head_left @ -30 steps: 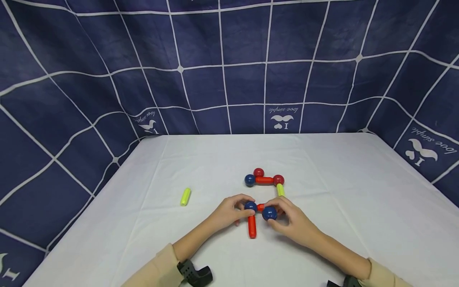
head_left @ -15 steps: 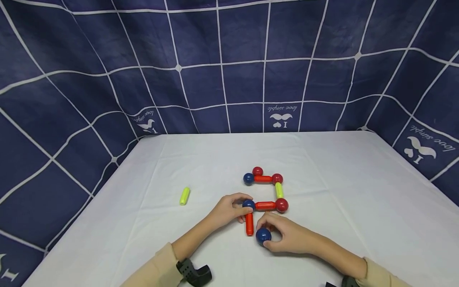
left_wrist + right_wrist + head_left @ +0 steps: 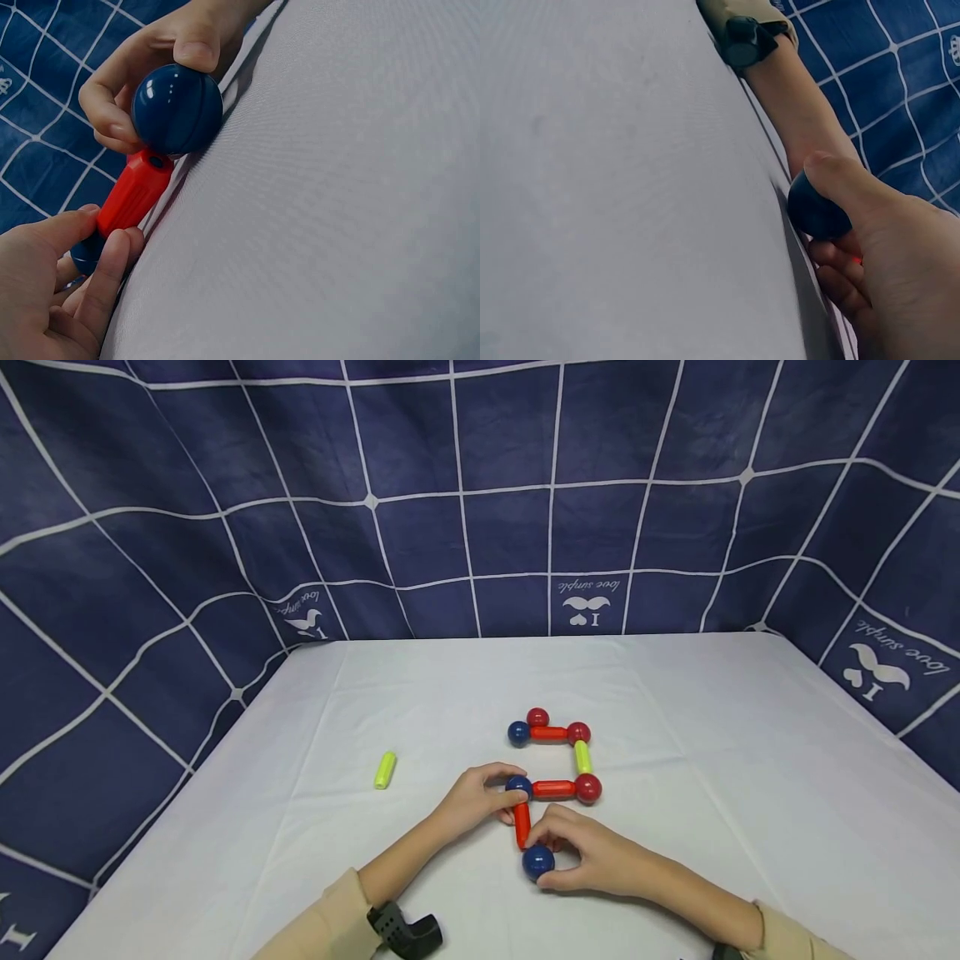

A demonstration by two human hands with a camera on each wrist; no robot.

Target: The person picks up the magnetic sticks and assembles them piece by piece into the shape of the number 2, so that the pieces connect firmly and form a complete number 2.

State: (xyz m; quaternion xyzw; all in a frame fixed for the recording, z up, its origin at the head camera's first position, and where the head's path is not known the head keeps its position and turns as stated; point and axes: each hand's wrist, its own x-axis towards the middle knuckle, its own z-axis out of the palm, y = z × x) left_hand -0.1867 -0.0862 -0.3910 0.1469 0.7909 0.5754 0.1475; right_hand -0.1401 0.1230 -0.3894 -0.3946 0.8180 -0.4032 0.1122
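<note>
My left hand (image 3: 471,802) pinches a blue ball (image 3: 518,787) at a corner of a chain of balls and short rods. From that ball a red rod (image 3: 522,827) points toward me, and another red rod (image 3: 553,789) runs right to a red ball (image 3: 588,788). My right hand (image 3: 600,853) holds a second blue ball (image 3: 537,863) between thumb and fingers at the red rod's near end. In the left wrist view this ball (image 3: 177,109) meets or nearly meets the rod (image 3: 135,193); I cannot tell whether they touch. The right wrist view shows the ball (image 3: 815,208) under my thumb.
Farther back, a yellow-green rod (image 3: 582,757) links to a red ball (image 3: 578,733), a red rod (image 3: 549,733) and a blue ball (image 3: 518,733). Another red ball (image 3: 537,717) rests behind them. A loose yellow-green rod (image 3: 385,770) lies left on the white tablecloth (image 3: 337,710).
My right hand has carried its blue ball from near the right-pointing red rod toward me and left, to the near red rod's end. That rod has tilted slightly. My left hand keeps its hold.
</note>
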